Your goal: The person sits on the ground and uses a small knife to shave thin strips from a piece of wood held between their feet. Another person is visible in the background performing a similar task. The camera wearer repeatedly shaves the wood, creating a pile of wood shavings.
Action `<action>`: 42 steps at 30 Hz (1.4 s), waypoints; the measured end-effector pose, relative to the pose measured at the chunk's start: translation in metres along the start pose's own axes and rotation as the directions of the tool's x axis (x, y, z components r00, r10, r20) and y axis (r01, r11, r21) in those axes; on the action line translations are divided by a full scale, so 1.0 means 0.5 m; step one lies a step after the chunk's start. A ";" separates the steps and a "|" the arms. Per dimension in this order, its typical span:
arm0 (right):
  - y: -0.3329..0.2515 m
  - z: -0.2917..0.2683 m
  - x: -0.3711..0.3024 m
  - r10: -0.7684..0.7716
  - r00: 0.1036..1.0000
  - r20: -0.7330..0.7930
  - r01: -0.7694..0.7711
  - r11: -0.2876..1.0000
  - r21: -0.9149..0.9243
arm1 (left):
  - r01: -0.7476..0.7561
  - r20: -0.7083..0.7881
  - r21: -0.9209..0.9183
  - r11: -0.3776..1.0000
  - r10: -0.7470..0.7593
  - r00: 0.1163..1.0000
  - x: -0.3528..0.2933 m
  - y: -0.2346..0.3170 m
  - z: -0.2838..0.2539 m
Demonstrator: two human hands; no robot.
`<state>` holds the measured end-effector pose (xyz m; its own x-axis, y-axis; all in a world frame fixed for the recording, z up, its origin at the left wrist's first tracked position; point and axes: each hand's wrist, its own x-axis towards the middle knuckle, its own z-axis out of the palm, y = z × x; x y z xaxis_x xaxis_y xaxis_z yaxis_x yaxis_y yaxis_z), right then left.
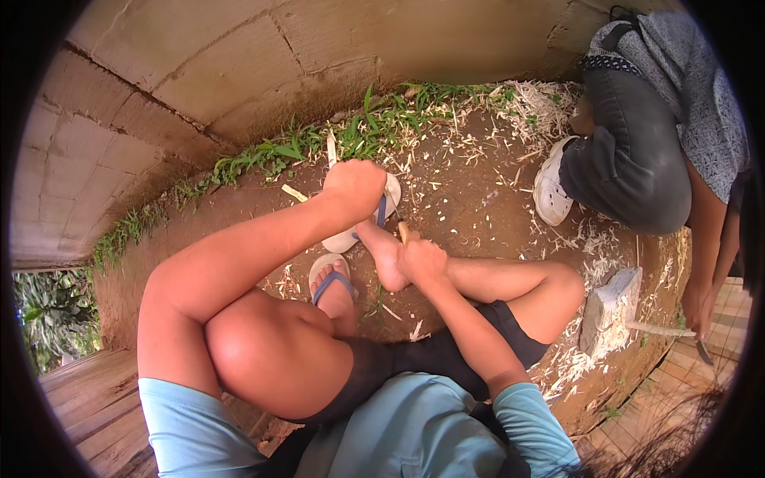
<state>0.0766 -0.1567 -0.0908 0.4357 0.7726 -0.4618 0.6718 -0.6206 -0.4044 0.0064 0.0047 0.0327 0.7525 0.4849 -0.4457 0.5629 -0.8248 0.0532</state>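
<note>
My left hand (356,188) is closed in a fist above the ground, and a pale wooden strip (331,148) sticks out past its far side. Lower and to the right, my right hand (423,259) grips a knife by its tan wooden handle (405,232); only a small dark part shows beyond the handle, and most of the blade is hidden. My bare right foot (388,259) rests just left of that hand. Partly behind my left hand lies a loose flip-flop (341,240). Another flip-flop (318,275) is on my left foot.
Pale wood shavings (446,171) litter the brown dirt, with grass (374,131) along a block wall (263,64). At the right, a co-worker (637,143) crouches with a curved blade (704,352) and a pale strip (661,328) beside a whitish stone block (612,311).
</note>
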 end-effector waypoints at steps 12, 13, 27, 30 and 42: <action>-0.011 0.003 -0.007 -0.109 0.959 -0.262 0.192 0.929 0.316 | 0.110 -0.091 -0.042 0.993 -0.114 0.989 0.011 -0.066 0.032; -0.016 -0.001 -0.004 -0.065 0.985 -0.161 0.110 0.951 0.289 | 0.117 -0.089 -0.030 0.993 -0.119 0.989 0.012 -0.063 0.028; 0.005 -0.018 -0.004 -0.116 0.989 -0.091 0.139 0.941 0.309 | 0.096 -0.149 0.010 0.995 -0.094 0.984 0.006 -0.070 0.026; -0.026 -0.057 -0.035 -0.122 0.902 -0.415 0.374 0.702 0.607 | 0.102 -0.176 0.012 0.995 -0.099 0.979 0.006 -0.071 0.032; -0.009 -0.006 -0.023 -0.076 0.994 0.077 0.058 0.976 0.211 | 0.121 -0.161 -0.039 0.992 -0.126 0.979 0.011 -0.074 0.030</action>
<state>0.0705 -0.1622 -0.0812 0.3363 0.8050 -0.4888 0.5545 -0.5888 -0.5880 -0.0155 0.0336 0.0147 0.7208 0.6255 -0.2987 0.6629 -0.7480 0.0332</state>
